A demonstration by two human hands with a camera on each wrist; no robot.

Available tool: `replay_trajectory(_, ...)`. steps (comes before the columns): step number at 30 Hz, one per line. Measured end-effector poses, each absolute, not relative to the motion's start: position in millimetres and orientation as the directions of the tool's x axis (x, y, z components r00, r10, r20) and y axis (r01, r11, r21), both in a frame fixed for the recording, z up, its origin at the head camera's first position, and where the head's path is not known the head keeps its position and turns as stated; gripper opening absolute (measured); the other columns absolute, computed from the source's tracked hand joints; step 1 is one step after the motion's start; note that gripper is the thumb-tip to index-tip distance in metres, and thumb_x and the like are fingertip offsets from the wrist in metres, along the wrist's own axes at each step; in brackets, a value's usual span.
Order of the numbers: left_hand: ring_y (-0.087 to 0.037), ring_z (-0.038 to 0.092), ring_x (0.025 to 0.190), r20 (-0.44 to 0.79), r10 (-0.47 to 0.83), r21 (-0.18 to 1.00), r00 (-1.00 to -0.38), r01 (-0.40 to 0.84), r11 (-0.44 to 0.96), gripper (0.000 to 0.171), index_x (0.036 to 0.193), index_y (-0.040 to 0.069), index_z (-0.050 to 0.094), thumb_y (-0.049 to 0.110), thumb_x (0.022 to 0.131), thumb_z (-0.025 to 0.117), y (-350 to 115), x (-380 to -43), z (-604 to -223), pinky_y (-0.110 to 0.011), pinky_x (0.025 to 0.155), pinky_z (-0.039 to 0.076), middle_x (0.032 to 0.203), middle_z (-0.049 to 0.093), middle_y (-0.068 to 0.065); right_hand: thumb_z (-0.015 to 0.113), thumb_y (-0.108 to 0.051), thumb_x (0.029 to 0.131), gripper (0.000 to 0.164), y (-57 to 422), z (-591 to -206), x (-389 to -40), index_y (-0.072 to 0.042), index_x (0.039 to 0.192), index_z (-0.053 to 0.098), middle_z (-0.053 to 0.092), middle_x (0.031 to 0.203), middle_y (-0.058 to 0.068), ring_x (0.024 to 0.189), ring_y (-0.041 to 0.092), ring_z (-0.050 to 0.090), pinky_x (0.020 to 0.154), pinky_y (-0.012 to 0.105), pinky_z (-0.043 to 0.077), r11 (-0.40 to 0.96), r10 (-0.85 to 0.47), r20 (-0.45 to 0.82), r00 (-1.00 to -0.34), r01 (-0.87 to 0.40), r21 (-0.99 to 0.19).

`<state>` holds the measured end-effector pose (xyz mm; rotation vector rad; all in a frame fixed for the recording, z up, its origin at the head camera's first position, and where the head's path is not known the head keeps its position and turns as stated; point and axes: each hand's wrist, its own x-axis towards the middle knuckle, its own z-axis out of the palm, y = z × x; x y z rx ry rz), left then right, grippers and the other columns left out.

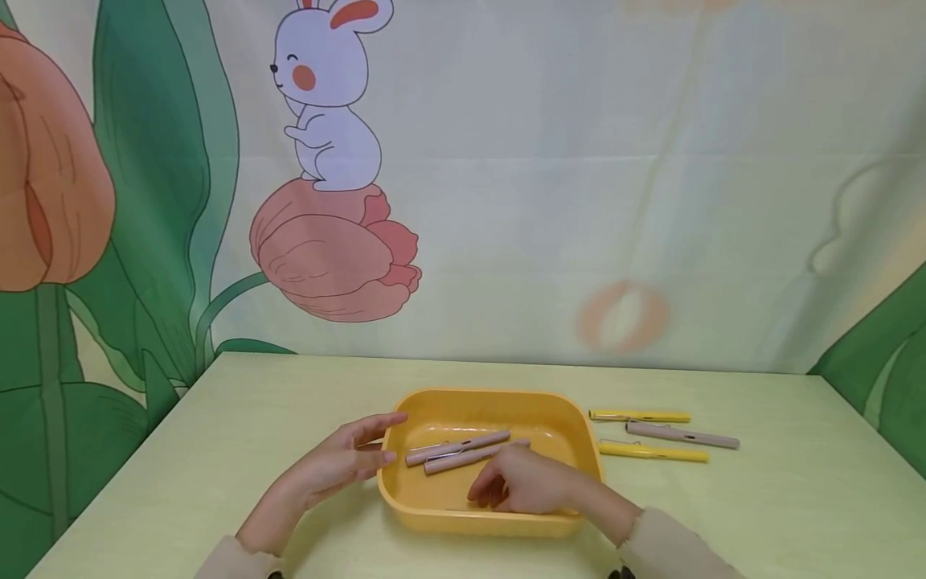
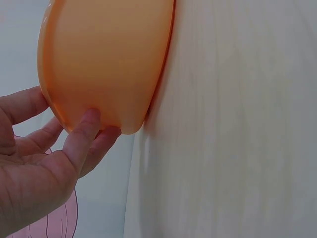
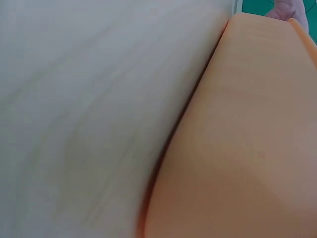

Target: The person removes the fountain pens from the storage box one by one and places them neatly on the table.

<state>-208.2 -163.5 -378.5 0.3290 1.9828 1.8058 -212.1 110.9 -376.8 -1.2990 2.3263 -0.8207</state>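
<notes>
A yellow plastic bin (image 1: 492,524) stands on the table with a pink-beige pen (image 1: 473,441) and a second one (image 1: 459,461) side by side in it, clips showing. My left hand (image 1: 336,458) touches the bin's left end, its fingers extended; the left wrist view shows fingertips against the orange-looking outer wall (image 2: 104,59). Inside the bin, my right hand (image 1: 531,481) reaches down with bent fingers near the front wall. A thin edge shows along that wall below the hand. The front wall partly hides the fingertips, so whether they pinch something cannot be seen.
Right of the bin, a yellow pen (image 1: 651,416), a pink-beige pen (image 1: 687,435) and another yellow pen (image 1: 658,453) lie on the pale table (image 1: 796,507). A backdrop (image 1: 506,201) printed with a rabbit and tulips hangs behind the table's far edge.
</notes>
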Motion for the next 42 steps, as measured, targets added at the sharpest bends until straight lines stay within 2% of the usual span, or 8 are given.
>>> replay_trajectory(8, -0.039, 0.038, 0.123, -0.166, 0.446, 0.985, -0.879, -0.125, 0.12, 0.057, 0.139, -0.002, 0.031, 0.002, 0.087, 0.056, -161.9, -208.5, -377.7, -0.04, 0.092, 0.045, 0.143, 0.024, -0.028, 0.065, 0.008, 0.076, 0.013, 108.1, -379.5, -214.6, 0.0, 0.084, 0.071, 0.068, 0.075, 0.001, 0.064, -0.005, 0.056, 0.062, 0.011, 0.048, 0.412, -0.865, -0.04, -0.501, -0.661, -0.628)
replay_trajectory(15, -0.038, 0.039, 0.123, -0.162, 0.455, 0.986, -0.876, -0.123, 0.115, 0.057, 0.139, -0.003, 0.03, 0.002, 0.087, 0.055, -162.6, -208.8, -378.5, -0.039, 0.092, 0.045, 0.142, 0.025, -0.029, 0.067, 0.006, 0.074, 0.01, 107.0, -379.1, -213.2, -0.002, 0.079, 0.071, 0.066, 0.07, -0.002, 0.061, -0.007, 0.052, 0.059, 0.009, 0.046, 0.449, -0.849, -0.032, -0.527, -0.689, -0.568)
replay_trajectory(21, -0.039, 0.037, 0.124, -0.165, 0.448, 0.985, -0.879, -0.124, 0.118, 0.058, 0.139, -0.002, 0.031, 0.002, 0.087, 0.056, -162.5, -207.8, -377.8, -0.04, 0.093, 0.045, 0.142, 0.025, -0.028, 0.071, 0.004, 0.072, 0.01, 108.4, -377.8, -212.8, -0.002, 0.081, 0.07, 0.067, 0.072, -0.001, 0.062, -0.006, 0.052, 0.059, 0.009, 0.045, 0.457, -0.841, 0.009, -0.541, -0.72, -0.522)
replay_trajectory(28, -0.039, 0.038, 0.124, -0.16, 0.456, 0.986, -0.876, -0.121, 0.113, 0.057, 0.139, -0.002, 0.031, 0.002, 0.087, 0.055, -162.4, -207.8, -377.6, -0.041, 0.093, 0.044, 0.142, 0.024, -0.029, 0.075, -0.001, 0.069, 0.01, 117.4, -376.6, -215.6, -0.006, 0.077, 0.072, 0.066, 0.068, -0.006, 0.059, -0.006, 0.053, 0.056, 0.008, 0.044, 0.495, -0.821, 0.008, -0.57, -0.72, -0.485)
replay_trajectory(35, -0.039, 0.038, 0.123, -0.159, 0.457, 0.986, -0.875, -0.119, 0.115, 0.057, 0.139, -0.003, 0.03, 0.001, 0.087, 0.054, -162.3, -208.1, -377.0, -0.041, 0.093, 0.044, 0.142, 0.025, -0.029, 0.074, -0.002, 0.07, 0.006, 125.1, -375.6, -215.7, -0.007, 0.071, 0.071, 0.065, 0.063, -0.006, 0.056, -0.008, 0.051, 0.054, 0.008, 0.044, 0.486, -0.822, 0.014, -0.57, -0.714, -0.504)
replay_trajectory(42, -0.038, 0.04, 0.122, -0.158, 0.461, 0.987, -0.873, -0.12, 0.111, 0.057, 0.139, -0.004, 0.03, 0.001, 0.088, 0.054, -162.0, -208.6, -377.8, -0.04, 0.093, 0.044, 0.141, 0.025, -0.03, 0.067, 0.006, 0.07, 0.013, 128.6, -372.9, -214.2, -0.006, 0.075, 0.07, 0.062, 0.064, -0.008, 0.056, -0.008, 0.049, 0.053, 0.011, 0.045, 0.483, -0.807, 0.018, -0.59, -0.677, -0.555)
